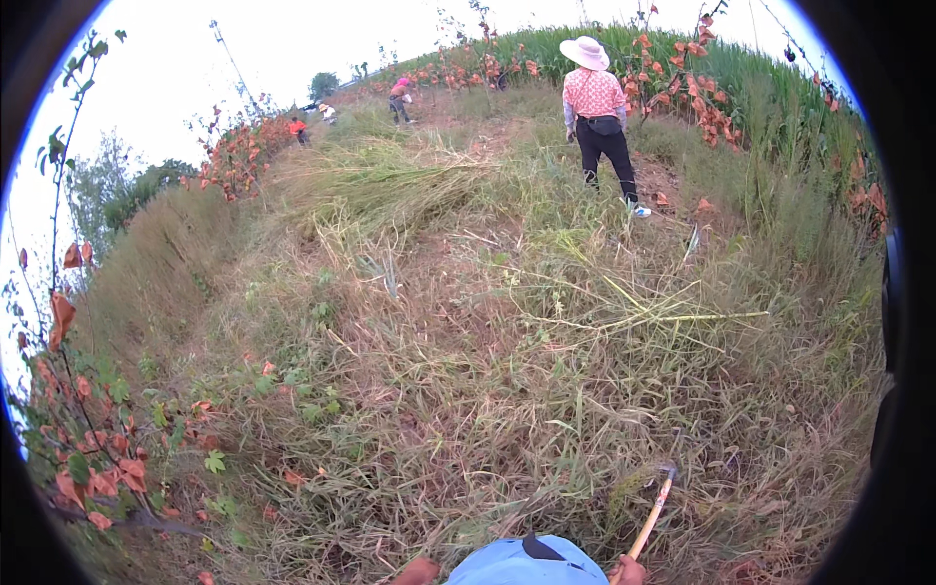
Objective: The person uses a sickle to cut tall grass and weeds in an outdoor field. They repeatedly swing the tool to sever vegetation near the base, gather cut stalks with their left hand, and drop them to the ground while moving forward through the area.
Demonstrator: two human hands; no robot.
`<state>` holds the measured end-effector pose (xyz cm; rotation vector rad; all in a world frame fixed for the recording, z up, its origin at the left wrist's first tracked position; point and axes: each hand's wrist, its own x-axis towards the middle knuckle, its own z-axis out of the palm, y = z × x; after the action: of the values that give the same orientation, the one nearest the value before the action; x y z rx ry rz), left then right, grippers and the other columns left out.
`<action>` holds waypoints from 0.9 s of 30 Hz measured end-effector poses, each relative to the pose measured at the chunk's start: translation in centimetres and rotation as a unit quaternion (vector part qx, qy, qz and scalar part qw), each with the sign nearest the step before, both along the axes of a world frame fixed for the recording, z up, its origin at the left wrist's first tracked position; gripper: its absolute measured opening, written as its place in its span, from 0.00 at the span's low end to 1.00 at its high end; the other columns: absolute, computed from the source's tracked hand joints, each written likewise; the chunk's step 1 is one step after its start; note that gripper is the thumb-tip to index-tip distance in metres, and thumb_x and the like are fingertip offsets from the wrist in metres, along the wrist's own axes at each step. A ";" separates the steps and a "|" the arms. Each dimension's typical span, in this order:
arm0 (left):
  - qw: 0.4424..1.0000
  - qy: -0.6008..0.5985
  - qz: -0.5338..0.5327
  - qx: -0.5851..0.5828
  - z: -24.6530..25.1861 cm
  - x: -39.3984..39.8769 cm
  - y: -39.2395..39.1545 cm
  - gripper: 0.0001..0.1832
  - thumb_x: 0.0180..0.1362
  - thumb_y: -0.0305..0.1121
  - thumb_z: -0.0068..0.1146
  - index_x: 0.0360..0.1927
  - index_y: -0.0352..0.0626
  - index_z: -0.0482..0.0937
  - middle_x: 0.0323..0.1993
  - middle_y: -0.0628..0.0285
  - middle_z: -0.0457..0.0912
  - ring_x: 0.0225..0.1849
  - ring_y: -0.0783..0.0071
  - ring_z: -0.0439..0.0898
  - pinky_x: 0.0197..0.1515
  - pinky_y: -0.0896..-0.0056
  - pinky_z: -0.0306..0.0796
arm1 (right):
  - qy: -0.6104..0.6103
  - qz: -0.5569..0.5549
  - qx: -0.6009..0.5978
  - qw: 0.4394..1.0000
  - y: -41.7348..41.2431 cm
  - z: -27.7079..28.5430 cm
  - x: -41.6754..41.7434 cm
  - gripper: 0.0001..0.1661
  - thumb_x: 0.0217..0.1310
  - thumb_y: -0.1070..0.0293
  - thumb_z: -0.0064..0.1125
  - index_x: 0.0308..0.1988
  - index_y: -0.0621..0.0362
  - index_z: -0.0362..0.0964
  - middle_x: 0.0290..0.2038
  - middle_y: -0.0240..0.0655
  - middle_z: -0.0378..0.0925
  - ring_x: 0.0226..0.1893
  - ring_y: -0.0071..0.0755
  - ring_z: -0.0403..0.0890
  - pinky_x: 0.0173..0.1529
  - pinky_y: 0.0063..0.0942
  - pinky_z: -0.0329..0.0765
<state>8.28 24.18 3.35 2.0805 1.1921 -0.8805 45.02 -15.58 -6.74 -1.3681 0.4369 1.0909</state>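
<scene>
At the bottom edge, my right hand (630,570) is closed around the wooden handle of a sickle (651,519). The handle slants up and away to the right, and its metal head rests low over the grass, partly lost among the stems. My left hand or forearm (418,572) shows only as a small piece at the lower edge, left of my light blue shirt (515,561); its fingers cannot be made out. Trampled, partly dry grass (468,439) spreads before me.
A person in a wide-brimmed hat (596,110) stands ahead with their back to me. Several others are farther off. Cut weeds (395,179) lie heaped ahead, with loose stalks (643,314) nearer. Orange-leaved branches (102,475) rise at left; a green crop (731,80) borders the right.
</scene>
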 end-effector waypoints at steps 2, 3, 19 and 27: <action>0.999 -0.021 0.043 0.008 1.8 1.7 -0.3 0.17 0.53 0.42 0.46 0.43 0.52 0.81 0.40 0.57 0.82 0.42 0.57 0.81 0.44 0.62 0.74 | -0.011 0.012 -0.040 0.999 -0.6 -1.4 -0.6 0.16 0.53 0.54 0.61 0.40 0.50 0.76 0.29 0.39 0.78 0.27 0.38 0.78 0.28 0.38 0.73; 0.988 -0.039 0.146 0.008 1.3 2.2 0.0 0.18 0.52 0.41 0.47 0.44 0.51 0.81 0.40 0.56 0.82 0.43 0.57 0.80 0.46 0.62 0.73 | -0.013 0.008 -0.061 0.998 -0.5 -2.1 -0.8 0.15 0.53 0.56 0.61 0.38 0.52 0.74 0.27 0.38 0.77 0.25 0.37 0.77 0.27 0.37 0.73; 0.993 -0.106 0.045 -0.025 0.7 1.1 -0.9 0.21 0.53 0.47 0.51 0.41 0.43 0.82 0.37 0.49 0.82 0.41 0.55 0.81 0.45 0.62 0.72 | -0.056 -0.105 -0.145 0.982 2.0 15.6 -4.2 0.10 0.50 0.67 0.62 0.27 0.61 0.71 0.16 0.31 0.71 0.13 0.24 0.70 0.17 0.26 0.69; 0.994 -0.090 0.011 -0.057 -2.6 -3.1 5.8 0.22 0.55 0.49 0.51 0.41 0.42 0.81 0.35 0.46 0.82 0.41 0.56 0.81 0.45 0.62 0.72 | 0.017 -0.162 -0.137 0.977 1.5 15.2 -8.2 0.09 0.50 0.68 0.63 0.28 0.60 0.71 0.17 0.31 0.71 0.14 0.24 0.71 0.17 0.25 0.69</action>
<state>5.17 29.96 0.77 2.0042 1.0440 -0.7171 36.79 -14.10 8.49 -1.4566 0.8301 0.8065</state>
